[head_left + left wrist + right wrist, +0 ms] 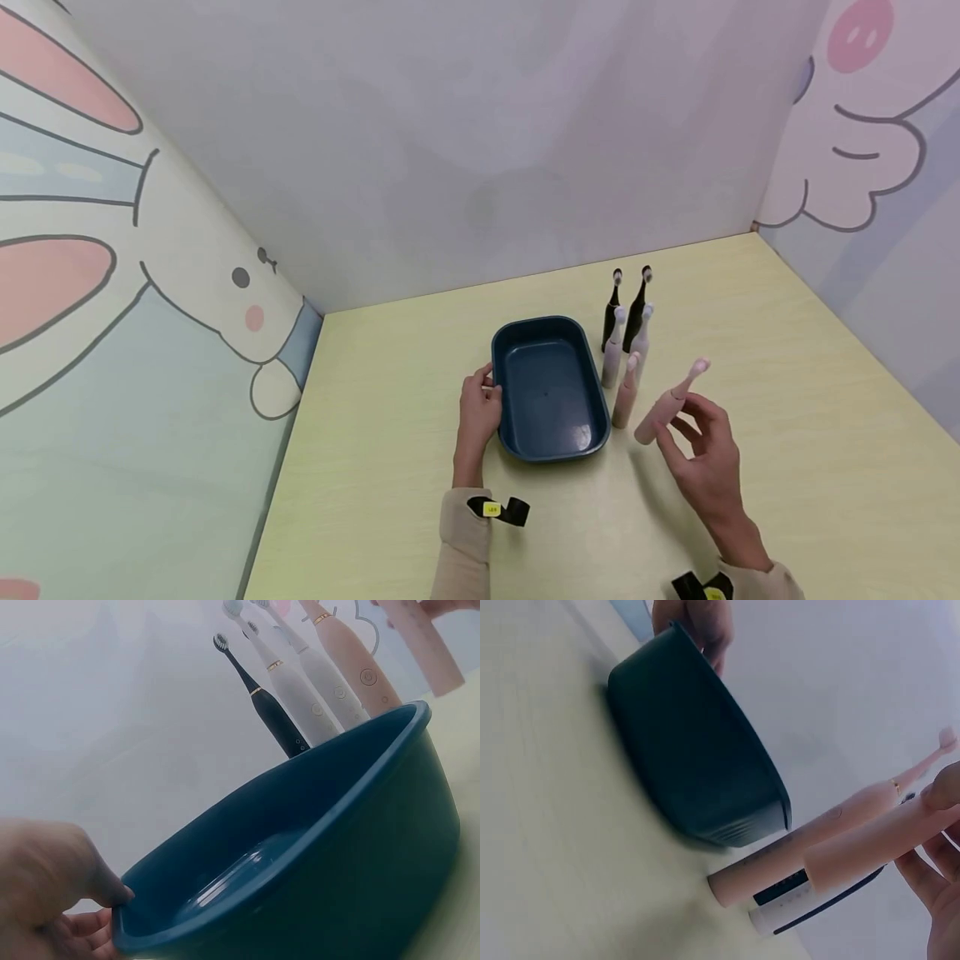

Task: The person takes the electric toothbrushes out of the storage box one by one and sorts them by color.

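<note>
My left hand (480,408) grips the left rim of a dark blue plastic basin (547,392), thumb over the inside and fingers outside, as the left wrist view shows. A pink electric toothbrush (660,417) is pinched between the thumb and fingers of my right hand (705,458), to the right of the basin. It leans with its brush head up and right, its base raised off the table in the right wrist view. Beside the basin's right wall stands another pink electric toothbrush (625,402), upright. Behind it are two whitish ones (612,362) and two black ones (611,321).
The pale wood-look table (390,400) meets a plain whitish wall (480,167) at the back. Side walls carry cartoon drawings, a rabbit (217,283) on the left among them. The standing toothbrushes form two close columns along the basin's right side.
</note>
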Demonstrator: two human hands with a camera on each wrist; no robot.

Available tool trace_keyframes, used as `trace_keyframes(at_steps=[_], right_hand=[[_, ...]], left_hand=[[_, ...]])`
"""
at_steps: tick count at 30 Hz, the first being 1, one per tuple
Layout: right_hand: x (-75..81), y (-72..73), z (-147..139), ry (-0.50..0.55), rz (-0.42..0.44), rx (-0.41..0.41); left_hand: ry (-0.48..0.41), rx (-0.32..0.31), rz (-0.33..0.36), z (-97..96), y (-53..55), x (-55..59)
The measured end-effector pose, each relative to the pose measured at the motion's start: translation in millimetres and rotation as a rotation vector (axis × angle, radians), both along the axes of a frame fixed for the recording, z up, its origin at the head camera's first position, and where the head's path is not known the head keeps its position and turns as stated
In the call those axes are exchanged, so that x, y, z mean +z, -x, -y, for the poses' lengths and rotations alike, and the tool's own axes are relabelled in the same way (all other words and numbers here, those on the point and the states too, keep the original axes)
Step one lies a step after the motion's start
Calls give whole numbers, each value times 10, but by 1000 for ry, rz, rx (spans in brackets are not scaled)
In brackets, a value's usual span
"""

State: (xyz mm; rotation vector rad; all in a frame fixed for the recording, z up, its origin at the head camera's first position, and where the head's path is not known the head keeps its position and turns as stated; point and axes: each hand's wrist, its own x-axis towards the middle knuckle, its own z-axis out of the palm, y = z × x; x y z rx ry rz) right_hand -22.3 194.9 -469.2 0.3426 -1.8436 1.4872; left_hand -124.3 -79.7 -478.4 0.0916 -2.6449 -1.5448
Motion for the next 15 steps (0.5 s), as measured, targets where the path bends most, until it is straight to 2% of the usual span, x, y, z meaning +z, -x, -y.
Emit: trace_keyframes(at_steps=[9,15], right_hand=[[-207,210,-126,-65,138,-96],[-110,240,-94,-88,161,-116]], left_hand=[[-6,3,4,-25,-4,13],[1,3,6,-42,12,7]])
